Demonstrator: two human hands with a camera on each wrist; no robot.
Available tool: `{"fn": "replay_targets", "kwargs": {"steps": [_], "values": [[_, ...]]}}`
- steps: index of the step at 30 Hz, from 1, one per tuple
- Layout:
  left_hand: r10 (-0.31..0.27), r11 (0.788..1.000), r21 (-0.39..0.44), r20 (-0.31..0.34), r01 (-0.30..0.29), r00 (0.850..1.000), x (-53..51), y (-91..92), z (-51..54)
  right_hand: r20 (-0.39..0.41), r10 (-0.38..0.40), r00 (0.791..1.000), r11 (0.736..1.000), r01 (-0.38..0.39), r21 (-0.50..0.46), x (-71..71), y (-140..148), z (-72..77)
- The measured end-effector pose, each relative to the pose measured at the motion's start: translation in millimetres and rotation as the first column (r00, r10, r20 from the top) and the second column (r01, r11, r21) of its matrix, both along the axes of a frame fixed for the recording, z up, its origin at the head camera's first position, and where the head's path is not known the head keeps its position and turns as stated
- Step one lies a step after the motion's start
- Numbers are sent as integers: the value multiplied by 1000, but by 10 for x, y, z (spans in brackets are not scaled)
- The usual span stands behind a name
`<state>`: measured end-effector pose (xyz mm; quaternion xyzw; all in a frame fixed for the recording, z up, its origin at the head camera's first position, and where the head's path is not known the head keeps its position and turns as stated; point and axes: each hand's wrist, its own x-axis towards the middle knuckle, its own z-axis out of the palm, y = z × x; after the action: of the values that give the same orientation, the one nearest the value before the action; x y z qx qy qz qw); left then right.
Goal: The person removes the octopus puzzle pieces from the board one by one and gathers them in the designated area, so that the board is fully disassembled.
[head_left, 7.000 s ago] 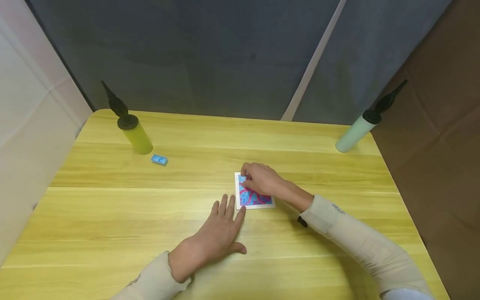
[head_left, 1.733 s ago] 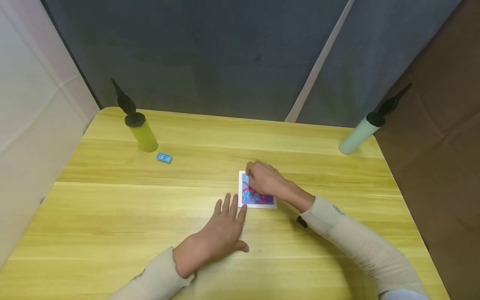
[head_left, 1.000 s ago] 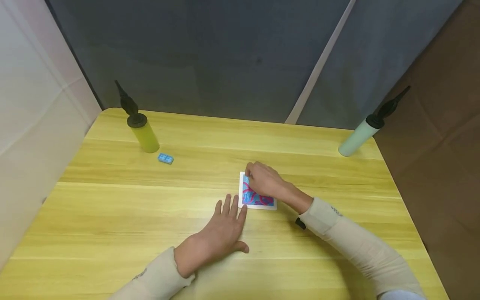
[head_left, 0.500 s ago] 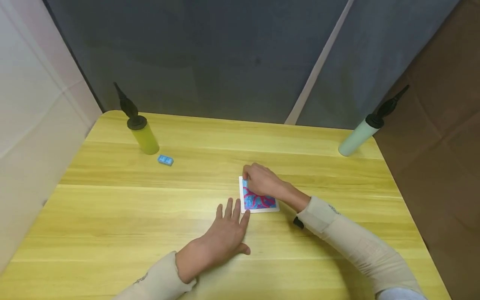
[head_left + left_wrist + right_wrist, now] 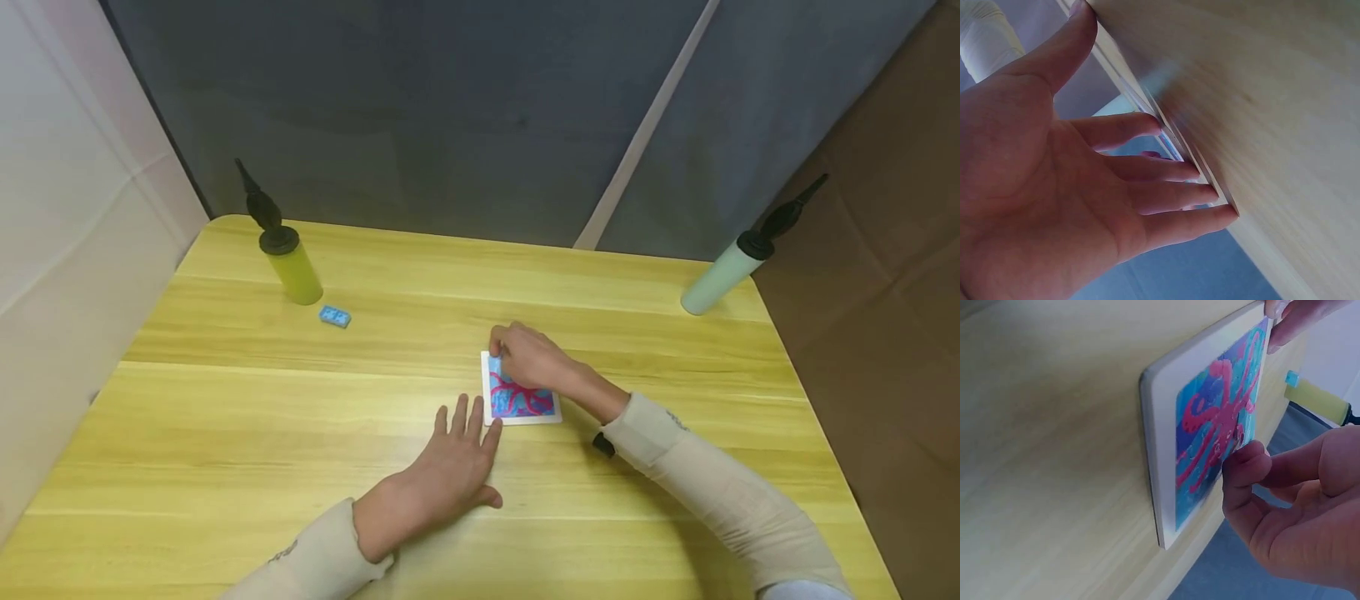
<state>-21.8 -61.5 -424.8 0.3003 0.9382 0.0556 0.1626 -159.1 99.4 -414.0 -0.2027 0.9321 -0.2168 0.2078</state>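
A square picture board with a white border lies on the table; its picture is a pink octopus on blue. My right hand is over its upper part, fingers curled and thumb against the forefinger. In the right wrist view the fingertips touch or nearly touch the picture; whether they pinch something small is hidden. Beside the board's near left corner, my left hand lies with fingers spread and straight. Its forefinger is at the board's lower edge. The left wrist view shows its palm and extended fingers.
A small blue block lies at the left. Behind it stands a yellow-green pump-like cylinder with a black top; a pale green one stands at the far right. A dark cloth hangs behind the wooden table.
Compared with seven seconds ago, my right thumb and forefinger are closer together. Over the last second the board has slid slightly toward me and turned a little, my left hand shifting with it.
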Motion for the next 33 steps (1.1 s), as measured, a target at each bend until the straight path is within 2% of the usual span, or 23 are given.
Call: {"fn": "replay_targets", "kwargs": {"steps": [5, 10, 14, 17, 20, 24, 30, 33], "values": [[3, 1000, -7, 16, -3, 1000, -14, 2, 25, -20, -2, 1000, 999, 1, -32, 17, 29, 30], [8, 1000, 3, 32, -8, 999, -27, -9, 37, -74, 14, 997, 999, -17, -39, 43, 54, 32], [7, 1000, 6, 30, -7, 1000, -26, -19, 25, -56, 23, 998, 995, -28, -100, 43, 96, 61], [9, 1000, 15, 30, -10, 1000, -22, -26, 22, -26, 9, 1000, 988, -12, -151, 35, 134, 81], [15, 999, 28, 30, -15, 999, -20, -31, 19, -28, -6, 1000, 985, 1, -171, 33, 153, 69], [16, 999, 47, 34, -17, 999, -15, -33, 20, -65, 4, 998, 986, -14, -165, 55, 155, 20], [2, 998, 57, 32, -4, 999, -15, -33, 17, -175, 36, 984, 989, -60, -138, 103, 151, -36], [-9, 998, 62, 26, 7, 1000, -32, -36, 8, -192, 38, 981, 988, -65, -137, 111, 151, -36]]}}
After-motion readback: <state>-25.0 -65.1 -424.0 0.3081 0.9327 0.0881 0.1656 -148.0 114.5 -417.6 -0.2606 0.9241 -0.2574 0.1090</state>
